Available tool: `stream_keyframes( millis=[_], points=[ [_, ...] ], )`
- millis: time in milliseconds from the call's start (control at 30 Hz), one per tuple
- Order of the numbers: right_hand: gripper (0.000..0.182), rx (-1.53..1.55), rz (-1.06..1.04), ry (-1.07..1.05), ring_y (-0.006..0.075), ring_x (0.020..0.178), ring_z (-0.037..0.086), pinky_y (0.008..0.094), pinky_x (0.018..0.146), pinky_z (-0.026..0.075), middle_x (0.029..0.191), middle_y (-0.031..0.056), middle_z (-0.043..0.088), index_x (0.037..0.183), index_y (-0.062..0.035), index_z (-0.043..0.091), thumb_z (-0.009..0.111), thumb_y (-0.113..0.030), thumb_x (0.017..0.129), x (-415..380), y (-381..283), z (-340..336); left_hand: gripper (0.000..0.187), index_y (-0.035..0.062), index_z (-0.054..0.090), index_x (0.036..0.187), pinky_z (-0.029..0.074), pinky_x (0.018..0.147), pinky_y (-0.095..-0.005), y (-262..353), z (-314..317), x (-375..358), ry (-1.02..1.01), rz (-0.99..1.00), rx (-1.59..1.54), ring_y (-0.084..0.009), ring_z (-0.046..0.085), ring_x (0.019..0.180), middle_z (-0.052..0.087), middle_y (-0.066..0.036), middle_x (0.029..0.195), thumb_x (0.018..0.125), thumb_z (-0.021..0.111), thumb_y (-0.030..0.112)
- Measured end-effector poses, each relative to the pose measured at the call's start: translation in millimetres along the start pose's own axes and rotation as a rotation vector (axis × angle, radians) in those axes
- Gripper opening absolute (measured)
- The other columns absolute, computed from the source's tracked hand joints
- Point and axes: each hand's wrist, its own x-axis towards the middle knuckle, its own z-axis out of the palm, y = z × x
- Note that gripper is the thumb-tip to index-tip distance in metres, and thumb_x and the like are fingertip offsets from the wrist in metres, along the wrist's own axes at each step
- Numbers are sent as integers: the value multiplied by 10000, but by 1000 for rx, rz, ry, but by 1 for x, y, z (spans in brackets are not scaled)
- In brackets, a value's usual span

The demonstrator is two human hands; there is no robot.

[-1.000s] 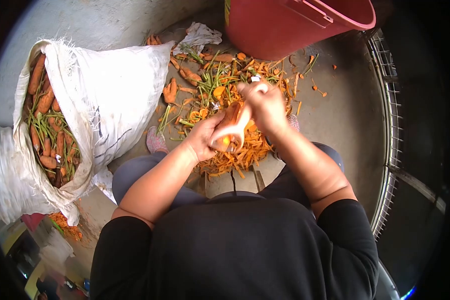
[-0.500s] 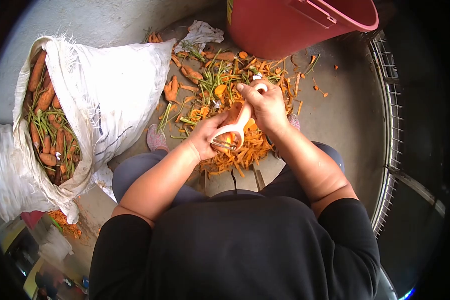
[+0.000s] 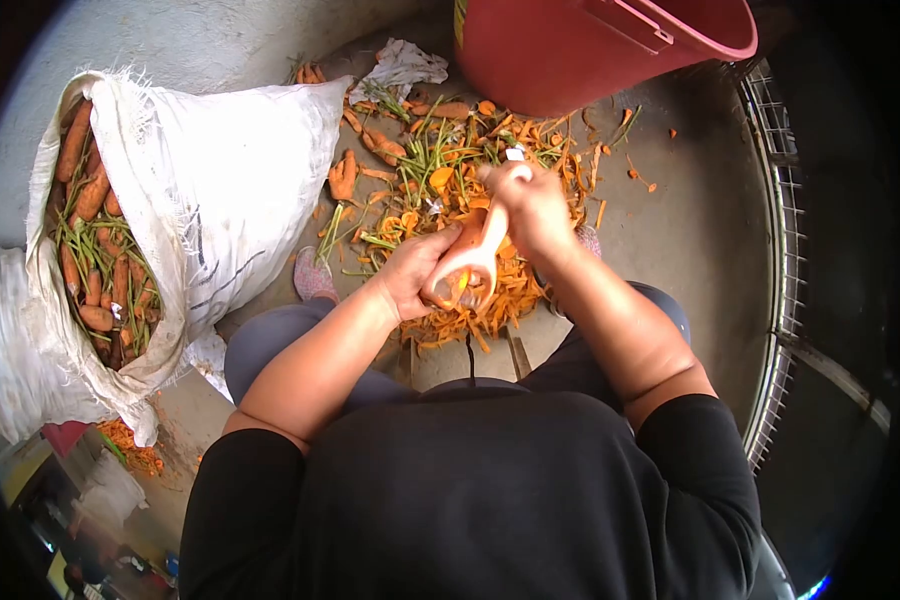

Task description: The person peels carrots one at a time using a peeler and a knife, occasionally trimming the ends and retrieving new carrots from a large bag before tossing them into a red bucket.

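My left hand [image 3: 413, 272] is closed around a carrot [image 3: 473, 226], which is partly hidden by the hand and the tool over it. My right hand [image 3: 540, 215], a little smeared by motion, grips a pale peeler [image 3: 493, 238] by its handle. The peeler's wide looped head lies over the near end of the carrot, close to my left fingers. Below both hands is a heap of orange peelings [image 3: 515, 298] on the floor between my feet.
A white woven sack [image 3: 255, 180] full of carrots [image 3: 92, 195] lies open at the left. At the back stands a large red tub [image 3: 560, 60]. Loose carrots [image 3: 342, 177] and green stems [image 3: 432, 160] litter the floor. A wire rack [image 3: 788, 230] runs along the right.
The peeler's head has shifted slightly to the right over the carrot, and my right hand has moved a little with it. My left hand stays nearly in place.
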Motion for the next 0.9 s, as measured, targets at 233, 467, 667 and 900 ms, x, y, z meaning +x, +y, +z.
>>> stream_keyframes(
  millis=[233, 467, 667, 900],
  points=[
    [162, 254, -117, 455, 98, 402, 391, 252, 362, 317, 571, 9, 477, 759, -5, 556, 643, -142, 760, 51, -17, -56, 390, 112, 402, 1220, 441, 607, -292, 3, -1, -4, -109, -60, 22, -174, 474, 770, 483, -76, 868, 917, 375, 358],
    [246, 31, -73, 16, 88, 442, 448, 234, 402, 342, 564, 23, 524, 632, -38, 526, 675, -198, 744, -8, -1, 2, 374, 55, 455, 1138, 485, 602, -330, 0, 5, 0, 7, 37, -60, -166, 552, 743, 545, -61, 866, 914, 388, 347],
    [193, 250, -117, 533, 98, 386, 405, 234, 346, 335, 565, 42, 483, 751, -13, 504, 642, -147, 765, 49, -23, -50, 412, 110, 395, 1245, 473, 609, -305, -2, -9, 2, -157, -49, 11, -183, 546, 762, 537, -91, 881, 913, 387, 353],
    [216, 58, -91, 12, 98, 449, 455, 236, 418, 360, 543, 28, 515, 658, -54, 545, 649, -215, 759, -5, -2, 4, 329, 98, 505, 1102, 488, 567, -303, 2, 6, -3, 109, 56, 54, -172, 561, 719, 559, -54, 874, 879, 478, 338]
  ],
)
